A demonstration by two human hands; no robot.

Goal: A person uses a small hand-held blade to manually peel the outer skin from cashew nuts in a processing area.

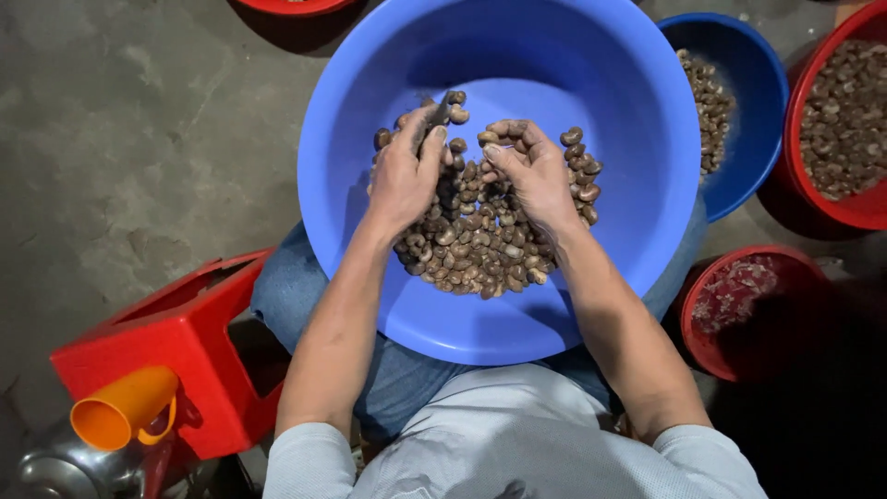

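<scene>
Hands: two; left hand point(404, 176) fingers pinching small knife point(436, 117), right hand point(533, 169) fingers pinching nut; basins: five

We saw a red plastic stool point(176, 342) at the lower left on the grey concrete floor point(120, 139), with an orange cup point(125, 407) just beside a metal vessel point(55, 467). To the right stood a dark blue basin point(748, 111) and a red basin point(845, 120), both holding nuts, and nearer us a red bucket point(739, 310).
</scene>
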